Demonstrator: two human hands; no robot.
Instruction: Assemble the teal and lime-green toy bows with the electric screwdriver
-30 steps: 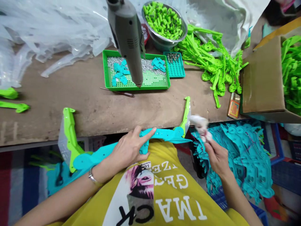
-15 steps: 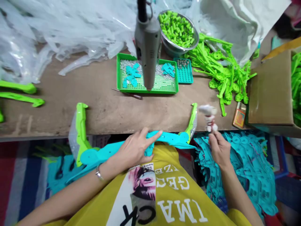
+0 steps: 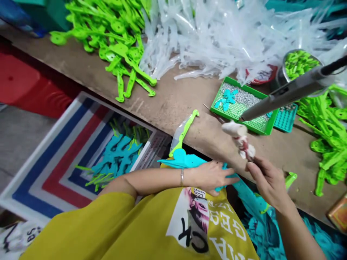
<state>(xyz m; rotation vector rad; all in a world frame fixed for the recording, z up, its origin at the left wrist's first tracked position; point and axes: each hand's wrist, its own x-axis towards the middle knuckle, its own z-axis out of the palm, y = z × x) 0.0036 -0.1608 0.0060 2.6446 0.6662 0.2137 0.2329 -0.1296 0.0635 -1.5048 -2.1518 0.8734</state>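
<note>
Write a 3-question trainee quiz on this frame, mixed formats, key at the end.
1. True or false: the left hand rests on the turquoise plastic part in the person's lap.
2. Multiple choice: what does the right hand hold? A) a metal bowl B) a white stick-like object with red marks C) a cardboard box
3. Fill in: the green tray on the table holds small silver pieces and a few ______-coloured parts.

Key
1. True
2. B
3. turquoise
</note>
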